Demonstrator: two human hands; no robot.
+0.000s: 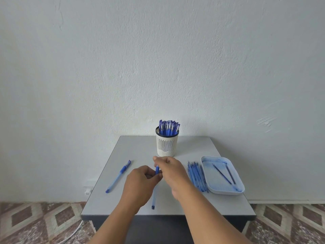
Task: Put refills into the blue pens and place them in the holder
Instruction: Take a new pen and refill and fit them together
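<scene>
Both hands meet over the middle of the grey table [219,205] on one blue pen [154,194]. My left hand [140,182] grips its barrel, whose lower end points toward me. My right hand [169,170] pinches the pen's upper part near the grip section. A white slotted holder [167,147] stands behind them, packed with several blue pens [168,128]. Another capped blue pen [118,176] lies on the table at the left. A row of several blue refills [197,175] lies to the right of my hands.
A white tray [226,191] smeared with blue ink sits at the right edge and holds two dark refills [226,174]. A pale wall rises right behind the table. Patterned floor tiles and a white cable [73,231] show below the table's front edge.
</scene>
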